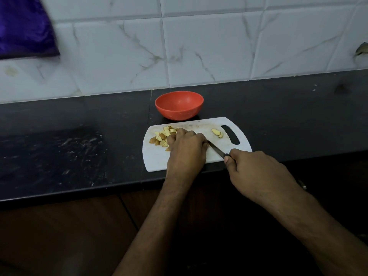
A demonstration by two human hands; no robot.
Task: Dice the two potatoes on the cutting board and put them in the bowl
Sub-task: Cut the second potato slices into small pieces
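Note:
A white cutting board (201, 124) lies on the black counter, handle slot to the right. Several diced potato pieces (161, 136) are piled on its left part, and two bigger potato slices (217, 133) lie near the slot. My left hand (187, 148) rests curled over the board's middle beside the pile; what its fingers cover is hidden. My right hand (256, 170) grips the dark handle of a knife (217, 150), whose blade slants up-left and ends under my left hand. Behind the board stands a red bowl (179, 105) with nothing showing inside.
The black counter (79, 140) stretches left and right, with pale smears on its left part. A white marble-tiled wall (199, 46) rises behind it. A purple cloth (23, 26) hangs at the top left. Dark cabinet fronts lie below the counter's front edge.

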